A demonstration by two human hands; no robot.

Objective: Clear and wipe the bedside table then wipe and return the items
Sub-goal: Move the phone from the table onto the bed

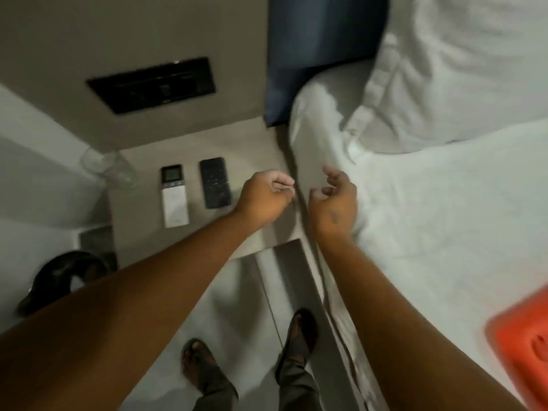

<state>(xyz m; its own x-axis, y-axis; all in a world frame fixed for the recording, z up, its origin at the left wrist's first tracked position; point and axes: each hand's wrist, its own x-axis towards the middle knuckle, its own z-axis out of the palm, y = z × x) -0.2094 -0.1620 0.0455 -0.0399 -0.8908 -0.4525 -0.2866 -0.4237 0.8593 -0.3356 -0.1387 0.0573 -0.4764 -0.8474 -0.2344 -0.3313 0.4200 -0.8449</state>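
Note:
A beige bedside table [142, 232] stands against the wall beside the bed. On it lie a white remote with a small screen [174, 195], a black phone [215, 182] to its right, and a clear drinking glass [108, 166] at the far left corner. My left hand [262, 198] hovers over the table's right edge with its fingers curled into a loose fist, holding nothing. My right hand [333, 200] hangs over the bed's edge, fingers apart and bent, empty.
The white bed [430, 218] with a pillow [459, 69] fills the right side, and an orange object [522, 336] lies on it at the lower right. A black switch panel [152, 84] sits on the wall. A dark object [63, 280] lies on the floor at left.

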